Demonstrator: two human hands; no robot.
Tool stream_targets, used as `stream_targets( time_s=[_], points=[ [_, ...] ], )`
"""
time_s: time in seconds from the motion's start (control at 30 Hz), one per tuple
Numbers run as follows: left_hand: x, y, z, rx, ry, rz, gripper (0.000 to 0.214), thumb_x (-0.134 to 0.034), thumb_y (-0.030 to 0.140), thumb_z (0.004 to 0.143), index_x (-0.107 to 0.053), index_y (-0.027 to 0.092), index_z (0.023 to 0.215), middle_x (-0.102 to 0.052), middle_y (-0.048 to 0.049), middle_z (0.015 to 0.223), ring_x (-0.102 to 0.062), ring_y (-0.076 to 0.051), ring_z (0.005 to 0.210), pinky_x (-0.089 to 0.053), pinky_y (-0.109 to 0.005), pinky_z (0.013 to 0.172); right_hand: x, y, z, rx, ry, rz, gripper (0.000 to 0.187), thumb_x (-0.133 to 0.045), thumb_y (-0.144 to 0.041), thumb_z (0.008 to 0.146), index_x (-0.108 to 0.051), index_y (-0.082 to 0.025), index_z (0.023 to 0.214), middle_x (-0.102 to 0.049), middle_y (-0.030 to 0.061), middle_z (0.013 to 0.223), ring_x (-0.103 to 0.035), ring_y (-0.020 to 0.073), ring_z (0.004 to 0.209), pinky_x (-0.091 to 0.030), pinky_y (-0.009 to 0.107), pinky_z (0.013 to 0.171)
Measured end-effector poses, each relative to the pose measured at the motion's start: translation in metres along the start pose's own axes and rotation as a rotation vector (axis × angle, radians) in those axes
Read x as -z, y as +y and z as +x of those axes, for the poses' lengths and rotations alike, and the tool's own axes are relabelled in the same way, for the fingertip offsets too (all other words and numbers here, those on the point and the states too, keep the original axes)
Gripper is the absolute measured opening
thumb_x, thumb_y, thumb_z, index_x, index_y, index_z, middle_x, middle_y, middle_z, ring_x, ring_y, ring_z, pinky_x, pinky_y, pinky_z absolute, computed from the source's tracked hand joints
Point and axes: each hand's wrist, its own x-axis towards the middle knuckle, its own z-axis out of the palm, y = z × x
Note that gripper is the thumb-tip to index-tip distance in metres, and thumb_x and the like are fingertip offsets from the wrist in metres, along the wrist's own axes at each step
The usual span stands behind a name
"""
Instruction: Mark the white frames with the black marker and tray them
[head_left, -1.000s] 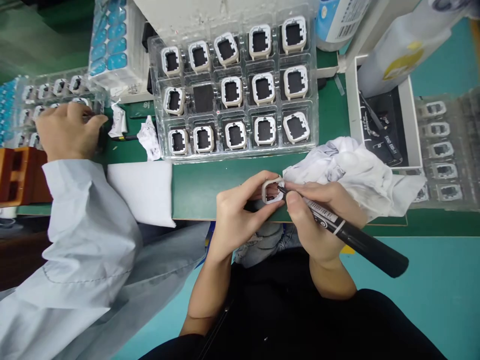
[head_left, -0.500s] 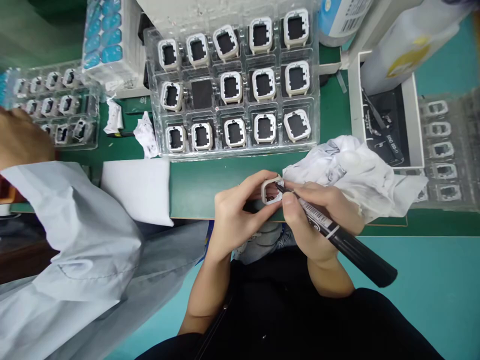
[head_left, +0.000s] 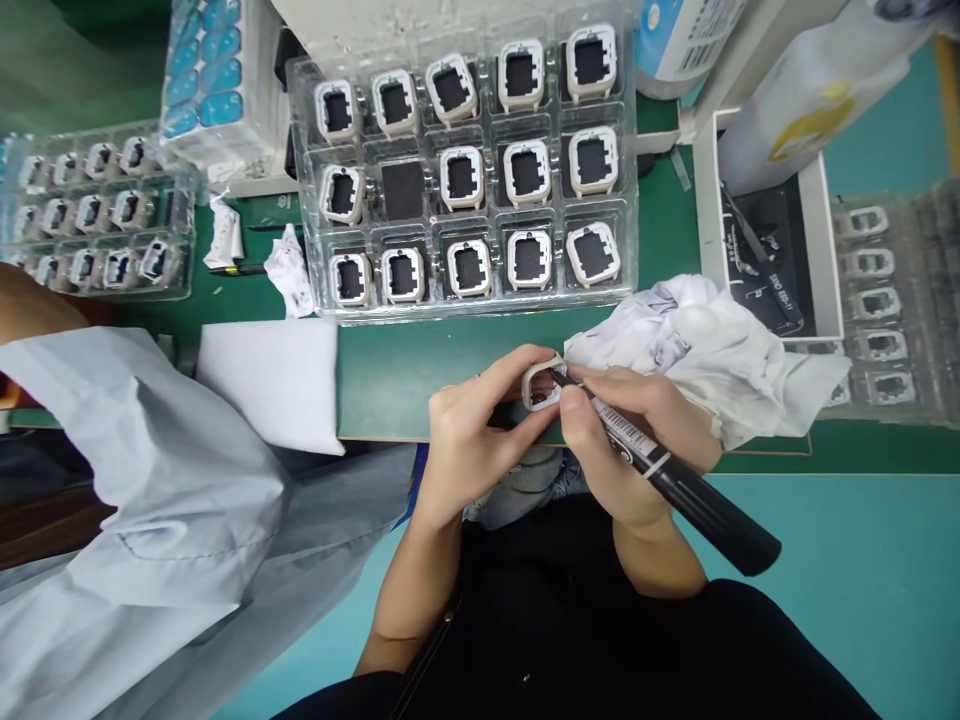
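my left forearm slanted up from the bottom of the frame, its wrist nearly straight, and my left grip (head_left: pixel 465 440) was curved into a loose ring just right of the middle. its index finger arched along the top and its thumb pressed in from below, grasping a small white casing (head_left: pixel 528 388) by its edges. the casing stood tilted between those fingertips, over the near edge of the green desk (head_left: pixel 390 370), a little right of the centre of the frame.

my right forearm angled up toward the same spot, and my right grip (head_left: pixel 628 488) was closed around a black marker (head_left: pixel 664 472), thumb on the near side and bent fingers on the far side. the marker sloped from the casing down toward the lower right, its tip inside the casing's opening; i could not tell whether the tip touched the wall. both grips were close together, with the casing between them.

a clear tray (head_left: pixel 480 314) of similar casings lay at the upper middle, and a crumpled white cloth (head_left: pixel 690 340) just beside my right grip. at the left edge rested a co-worker's grey sleeve (head_left: pixel 172 460).
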Motion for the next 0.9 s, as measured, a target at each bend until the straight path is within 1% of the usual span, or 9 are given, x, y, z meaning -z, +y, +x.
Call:
stream_targets(
  time_s=[0.07, 0.2, 0.3, 0.43, 0.53, 0.67, 0.8, 0.9],
  points=[
    [-0.0001, -0.0002, -0.0001, -0.008, 0.001, -0.014, 0.030, -0.094, 0.039, 0.116, -0.090, 0.028, 0.144, -0.098, -0.0020, 0.119, -0.094, -0.018, 0.093, -0.079, -0.025, 0.094, -0.0010, 0.0004, 0.0002, 0.019, 0.002, -0.014, 0.016, -0.089, -0.020, 0.107, -0.080, -0.033, 0.110, -0.096, -0.0005, 0.098, -0.098, 0.0272, 0.084, -0.084, 0.036, 0.078],
    [-0.0001, -0.0014, -0.0011, 0.005, -0.001, 0.007, 0.032, -0.093, 0.044, 0.117, -0.091, 0.028, 0.144, -0.098, -0.0030, 0.118, -0.094, -0.019, 0.092, -0.079, -0.027, 0.092, -0.0015, 0.0015, -0.0011, 0.033, 0.002, -0.053, 0.012, -0.087, -0.023, 0.110, -0.081, -0.034, 0.109, -0.096, -0.0007, 0.096, -0.098, 0.0284, 0.084, -0.086, 0.039, 0.077],
    [0.0002, -0.0012, -0.0015, 0.016, -0.003, 0.015, 0.032, -0.093, 0.046, 0.117, -0.091, 0.029, 0.144, -0.098, -0.0029, 0.116, -0.094, -0.019, 0.091, -0.079, -0.027, 0.091, -0.0011, 0.0011, -0.0015, 0.030, -0.007, -0.075, 0.011, -0.087, -0.024, 0.111, -0.081, -0.034, 0.108, -0.096, -0.0005, 0.097, -0.098, 0.0281, 0.084, -0.086, 0.039, 0.078],
    [0.0005, -0.0001, -0.0011, 0.034, -0.010, 0.002, 0.032, -0.093, 0.047, 0.117, -0.091, 0.029, 0.143, -0.098, -0.0029, 0.116, -0.094, -0.019, 0.091, -0.079, -0.027, 0.092, -0.0007, 0.0000, -0.0006, 0.025, -0.008, -0.061, 0.013, -0.087, -0.023, 0.109, -0.081, -0.034, 0.109, -0.096, 0.0000, 0.098, -0.098, 0.0282, 0.084, -0.085, 0.037, 0.075],
    [0.0004, -0.0005, -0.0012, 0.037, -0.009, -0.015, 0.034, -0.096, 0.047, 0.115, -0.091, 0.029, 0.144, -0.098, -0.0025, 0.116, -0.094, -0.020, 0.092, -0.079, -0.027, 0.090, -0.0009, 0.0000, -0.0012, 0.018, 0.015, -0.027, 0.015, -0.089, -0.020, 0.106, -0.082, -0.033, 0.110, -0.097, -0.0001, 0.100, -0.098, 0.0289, 0.085, -0.086, 0.038, 0.077],
    [0.0007, -0.0019, -0.0017, 0.044, 0.000, -0.057, 0.044, -0.104, 0.043, 0.109, -0.091, 0.028, 0.148, -0.098, -0.0025, 0.120, -0.096, -0.021, 0.097, -0.081, -0.029, 0.094, -0.0007, 0.0012, -0.0039, 0.019, 0.043, -0.025, 0.015, -0.091, -0.021, 0.105, -0.084, -0.032, 0.114, -0.098, 0.0021, 0.105, -0.099, 0.0307, 0.088, -0.087, 0.040, 0.081],
    [0.0021, -0.0024, -0.0013, 0.073, -0.023, -0.044, 0.053, -0.106, 0.053, 0.107, -0.090, 0.029, 0.151, -0.099, -0.0028, 0.119, -0.097, -0.024, 0.099, -0.084, -0.033, 0.098, 0.0004, 0.0039, -0.0052, 0.046, 0.049, -0.029, 0.018, -0.089, -0.024, 0.107, -0.085, -0.035, 0.120, -0.098, -0.0010, 0.105, -0.099, 0.0309, 0.086, -0.088, 0.042, 0.078],
    [0.0033, -0.0036, -0.0001, 0.044, -0.022, -0.067, 0.059, -0.106, 0.055, 0.107, -0.089, 0.029, 0.156, -0.099, -0.0025, 0.119, -0.098, -0.024, 0.099, -0.084, -0.033, 0.100, 0.0009, 0.0062, -0.0043, 0.094, 0.043, -0.010, 0.025, -0.090, -0.020, 0.105, -0.086, -0.034, 0.126, -0.096, -0.0022, 0.101, -0.100, 0.0313, 0.089, -0.090, 0.042, 0.084]
  ],
)
